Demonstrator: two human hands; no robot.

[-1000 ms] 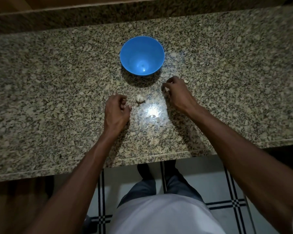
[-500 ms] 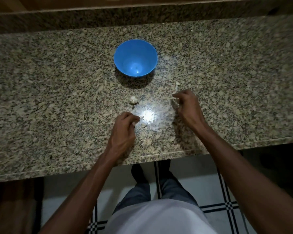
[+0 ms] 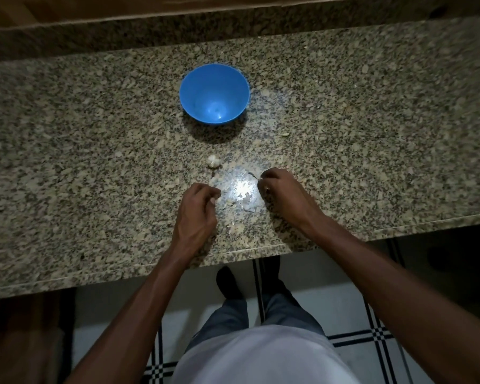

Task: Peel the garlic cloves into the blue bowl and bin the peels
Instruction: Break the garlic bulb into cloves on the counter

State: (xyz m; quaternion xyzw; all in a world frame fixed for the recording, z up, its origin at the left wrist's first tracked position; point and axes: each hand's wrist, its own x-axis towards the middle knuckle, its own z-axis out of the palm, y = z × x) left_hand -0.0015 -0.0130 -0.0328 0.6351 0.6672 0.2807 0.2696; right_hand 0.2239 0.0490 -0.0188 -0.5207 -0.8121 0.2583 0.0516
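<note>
Garlic clove [image 3: 214,161] lies on the granite worktop [image 3: 67,162], between blue bowl [image 3: 214,94] and hands; its long axis cannot be told.
Left hand [image 3: 198,209] pinches a pale scrap; right hand [image 3: 281,192] pinches a thin peel [image 3: 253,174] that points toward the bowl. Loose peels [image 3: 241,200] lie between them.

The desk [image 3: 94,167] is showing a speckled granite pattern of beige, grey and black, and the bowl [image 3: 194,87] towards its far edge is showing plain bright blue. The garlic clove [image 3: 214,161] is looking whitish, while the floor [image 3: 352,309] below is showing white tiles crossed by dark lines.
</note>
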